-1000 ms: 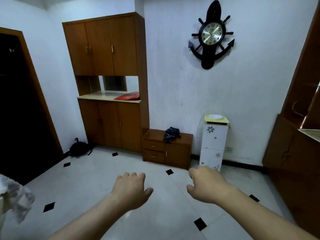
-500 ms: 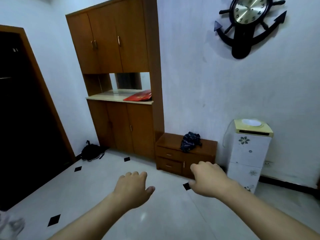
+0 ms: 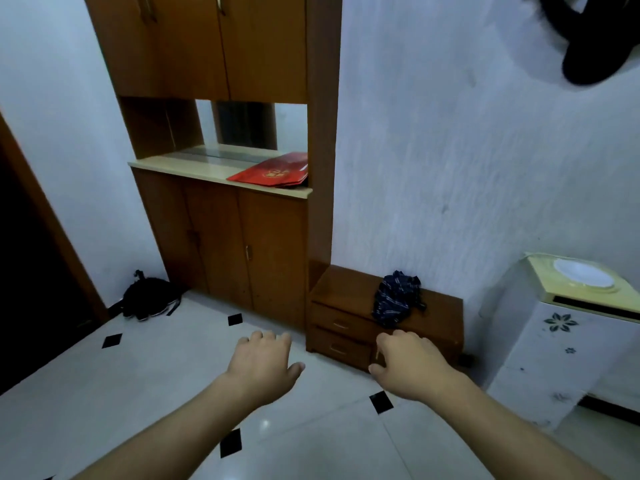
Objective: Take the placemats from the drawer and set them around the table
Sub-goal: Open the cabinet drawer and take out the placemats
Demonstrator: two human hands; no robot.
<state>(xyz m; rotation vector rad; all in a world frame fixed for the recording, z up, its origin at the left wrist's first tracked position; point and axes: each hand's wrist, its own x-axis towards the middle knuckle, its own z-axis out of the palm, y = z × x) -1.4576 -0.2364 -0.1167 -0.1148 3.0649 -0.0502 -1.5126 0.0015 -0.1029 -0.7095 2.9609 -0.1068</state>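
Left hand (image 3: 263, 370): palm down, fingers loosely curled, holding nothing. Right hand (image 3: 412, 367): same, relaxed and empty. Both hang over the glossy white tiled floor with black diamond insets (image 3: 138, 393).

Placemats: not visible. My guess is they are inside the low brown wooden drawer unit (image 3: 440, 323), just beyond the right hand, against the far wall. It has two closed drawers on its left side, an upper drawer (image 3: 341, 325) and a lower drawer (image 3: 337, 349). Can't tell which one holds them. The desk to be set is out of view.

Step in hand, as I judge it: the approach. No drawer opened yet.

Risks:
- Wrong drawer picked, since nothing marks the contents.
- The crumpled dark blue striped cloth (image 3: 396, 301) sits on top of the unit near its front edge. A hard pull on the upper drawer could drag or drop it.
- The drawer handles are small and low, so the person has to crouch. A one-sided pull may skew the drawer.
- The white floral-print cabinet with yellow top (image 3: 554, 358) stands close on the right, so an elbow could knock it.
- The glossy tile looks slippery.

Further off: a black bag (image 3: 149, 299) on the floor far left, and a tall brown wooden cabinet (image 3: 242, 244) with a flat red packet (image 3: 273, 171) in its open niche. Neither is needed.
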